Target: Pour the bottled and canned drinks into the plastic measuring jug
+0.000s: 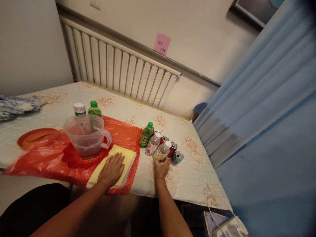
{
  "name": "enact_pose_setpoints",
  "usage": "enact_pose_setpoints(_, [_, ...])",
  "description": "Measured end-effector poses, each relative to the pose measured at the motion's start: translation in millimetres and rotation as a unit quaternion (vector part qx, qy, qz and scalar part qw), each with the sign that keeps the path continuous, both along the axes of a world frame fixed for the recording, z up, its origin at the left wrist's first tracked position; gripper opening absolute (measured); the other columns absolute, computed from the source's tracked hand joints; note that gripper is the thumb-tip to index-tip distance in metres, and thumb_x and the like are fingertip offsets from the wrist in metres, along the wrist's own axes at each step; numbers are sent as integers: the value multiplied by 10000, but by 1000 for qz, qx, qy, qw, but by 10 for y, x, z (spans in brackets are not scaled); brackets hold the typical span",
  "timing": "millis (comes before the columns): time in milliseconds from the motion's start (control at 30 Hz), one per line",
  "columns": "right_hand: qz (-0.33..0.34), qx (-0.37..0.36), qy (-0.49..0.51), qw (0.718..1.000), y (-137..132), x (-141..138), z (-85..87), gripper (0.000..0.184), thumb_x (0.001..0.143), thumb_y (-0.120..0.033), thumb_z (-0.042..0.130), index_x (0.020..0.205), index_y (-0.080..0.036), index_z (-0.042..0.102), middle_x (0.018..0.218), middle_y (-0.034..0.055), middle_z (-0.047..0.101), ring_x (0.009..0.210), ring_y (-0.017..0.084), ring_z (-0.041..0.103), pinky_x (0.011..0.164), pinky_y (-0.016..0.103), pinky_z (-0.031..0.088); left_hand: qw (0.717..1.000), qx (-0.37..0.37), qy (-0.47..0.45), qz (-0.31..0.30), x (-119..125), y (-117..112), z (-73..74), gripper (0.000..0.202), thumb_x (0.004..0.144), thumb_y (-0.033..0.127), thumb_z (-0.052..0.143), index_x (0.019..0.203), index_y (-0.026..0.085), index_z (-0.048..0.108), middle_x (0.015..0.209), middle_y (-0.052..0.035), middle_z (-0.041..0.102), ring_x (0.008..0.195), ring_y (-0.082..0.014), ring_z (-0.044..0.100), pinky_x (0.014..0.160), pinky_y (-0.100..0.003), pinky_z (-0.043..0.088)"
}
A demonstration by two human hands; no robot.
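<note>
A lived-in room, most likely in a home.
A flower-patterned tablecloth (195, 181) spreads through the middle towards four o'clock; a ribbed radiator (118, 65) lines the wall (138, 19) at eleven, a blue curtain (259, 112) hangs at three, and a framed picture (260, 8) shows between one and two.

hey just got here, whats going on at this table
A person's left hand lies flat on a yellow rectangular stack, perhaps folded cloth, on a thin red plastic sheet. The right hand seems to grip a clear white-capped plastic bottle near its base, close to red metal cans on the pale floral tablecloth. A translucent plastic pitcher sits left of the yellow stack.
</note>
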State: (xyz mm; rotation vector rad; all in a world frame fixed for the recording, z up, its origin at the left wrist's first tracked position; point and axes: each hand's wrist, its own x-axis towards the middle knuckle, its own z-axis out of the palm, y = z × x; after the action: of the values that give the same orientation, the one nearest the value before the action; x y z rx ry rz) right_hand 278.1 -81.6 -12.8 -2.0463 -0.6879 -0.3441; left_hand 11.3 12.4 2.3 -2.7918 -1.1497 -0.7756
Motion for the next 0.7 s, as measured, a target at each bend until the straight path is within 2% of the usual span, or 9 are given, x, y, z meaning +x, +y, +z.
enact_pose_setpoints(333, [-4,0,-12,1000,21,-2,-5,531,747,-391,680,1170,-89,571,1105,253,658,1057,369,593,947,454,442,1000,-5,-10,3,-5,-4,-3,393,945,294,451,1266,170,641,1404,-163,607,1348,-317,512,1118,-511,383])
enact_pose_setpoints(467, [11,2,-10,1000,16,7,16,537,740,-390,697,1175,-101,571,1109,236,653,1062,355,580,956,441,435,1000,-8,0,4,0,0,-1,404,947,297,446,1269,149,640,1402,-174,606,1351,-325,506,1115,-515,383])
enact_pose_setpoints(700, [35,14,4,999,17,22,8,485,718,-352,678,1138,-131,579,1070,184,678,998,312,607,874,384,461,1000,2,14,0,-2,-4,27,424,950,283,424,1270,109,640,1392,-189,610,1334,-339,520,1110,-514,382])
